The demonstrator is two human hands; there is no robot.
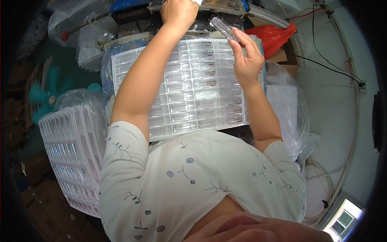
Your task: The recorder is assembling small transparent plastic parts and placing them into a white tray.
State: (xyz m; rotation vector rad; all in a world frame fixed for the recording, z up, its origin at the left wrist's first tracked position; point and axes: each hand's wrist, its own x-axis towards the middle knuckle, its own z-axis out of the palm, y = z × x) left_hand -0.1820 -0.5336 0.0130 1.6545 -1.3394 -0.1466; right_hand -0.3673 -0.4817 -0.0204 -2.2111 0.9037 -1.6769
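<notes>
My right hand [246, 56] grips a clear plastic tube [221, 27] between thumb and fingers, above the far right part of a white tray [133, 53]. Rows of similar clear tubes [183, 105] lie in that tray, some with dark print. In the third column, one compartment shows its bare white bottom. Stretched forward over the tray, my left arm ends at the machine [157, 5] along the top edge. The left hand [179, 14] is closed there, its fingertips partly cut off by the picture edge. Something white peeks out beside its fingers, too little of it to name.
At left stands a stack of filled trays [70, 149], with a turning teal fan [50, 97] behind it. A red plastic bag [276, 37] and a cardboard box [291, 58] sit at far right. Clear plastic wrapping [288, 109] flanks the table; black cables [334, 68] hang along the wall.
</notes>
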